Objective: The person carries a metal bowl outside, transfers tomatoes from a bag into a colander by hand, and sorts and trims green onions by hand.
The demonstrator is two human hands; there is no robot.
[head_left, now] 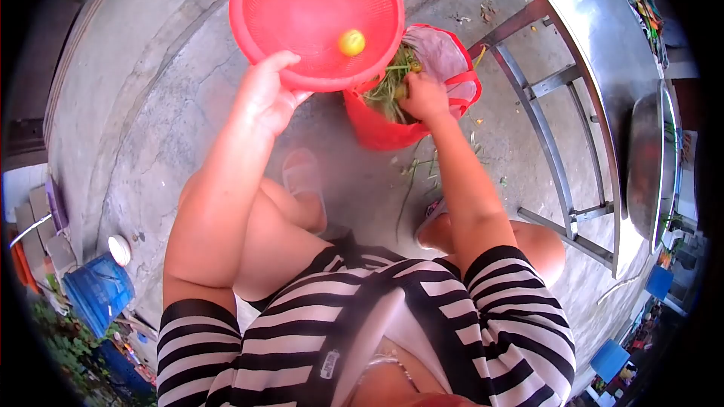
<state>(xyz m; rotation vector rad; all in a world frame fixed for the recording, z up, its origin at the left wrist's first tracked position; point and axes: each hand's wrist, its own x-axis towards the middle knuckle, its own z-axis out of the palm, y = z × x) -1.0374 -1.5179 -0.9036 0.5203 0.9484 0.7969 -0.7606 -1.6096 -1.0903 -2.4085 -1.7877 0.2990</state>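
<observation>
The yellow fruit (pixel 351 43) lies inside the red basket (pixel 302 0), its rim gripped by the left hand (pixel 273 94); the right hand (pixel 424 96) reaches into the red bag (pixel 385 133), grip unclear.

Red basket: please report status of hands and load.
Left hand holds red basket, one yellow fruit inside. Right hand in red bag, among green stems; its grip unclear. Basket hides part of bag.
</observation>
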